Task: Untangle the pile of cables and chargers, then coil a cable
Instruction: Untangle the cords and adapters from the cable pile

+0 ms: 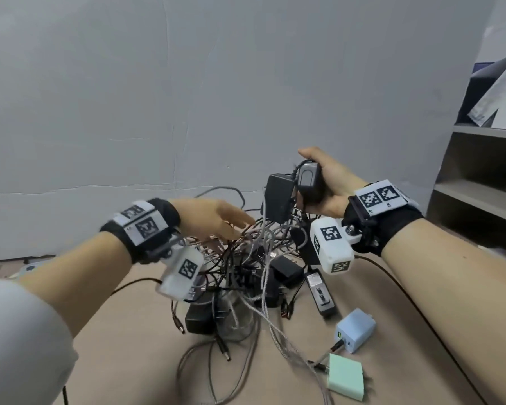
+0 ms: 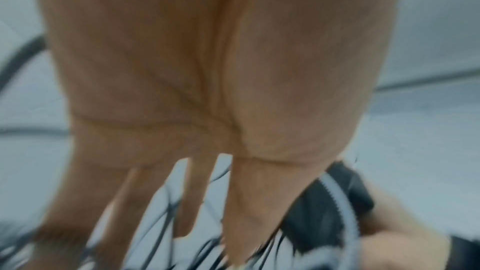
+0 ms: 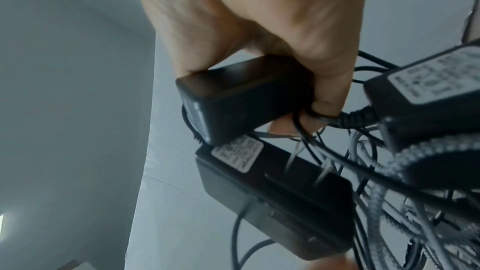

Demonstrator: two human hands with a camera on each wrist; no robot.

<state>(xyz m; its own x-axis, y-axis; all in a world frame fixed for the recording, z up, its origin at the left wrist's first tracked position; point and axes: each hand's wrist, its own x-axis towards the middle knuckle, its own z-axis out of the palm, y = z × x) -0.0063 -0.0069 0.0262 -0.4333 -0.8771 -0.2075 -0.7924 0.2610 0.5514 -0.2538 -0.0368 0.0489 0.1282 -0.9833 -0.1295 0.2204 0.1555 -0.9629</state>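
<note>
A pale grey wall (image 1: 187, 97) stands behind a tan counter (image 1: 123, 346), and a grey shelf unit (image 1: 479, 176) rises at 3 o'clock. The pile of cables and chargers (image 1: 246, 273) sits at the centre of the counter, a knot of thin black leads, grey braided cords and black power bricks.

The right hand (image 1: 327, 182), at about 1 o'clock from the pile, is raised above it with fingers curled round a black adapter (image 1: 310, 182); the right wrist view shows the thumb and fingers wrapped round this adapter (image 3: 233, 93). A second black adapter (image 1: 279, 197) hangs just beside it at 9 o'clock, its lead running down into the tangle; in the wrist view this second brick (image 3: 272, 202) shows a white label and two metal prongs.

The left hand (image 1: 214, 217), at 10 o'clock from the pile, lies flat with fingers straight and spread, the fingertips at the topmost leads. The left wrist view is blurred, but the palm (image 2: 207, 89) is wide and holds nothing.

At 5 o'clock from the pile, apart from the knot, a light blue charger (image 1: 355, 330) and a mint green charger (image 1: 345, 377) rest on the counter, each with a cord plugged in. A grey-faced black adapter (image 1: 322, 293) lies at 4 o'clock, at the edge of the pile.
</note>
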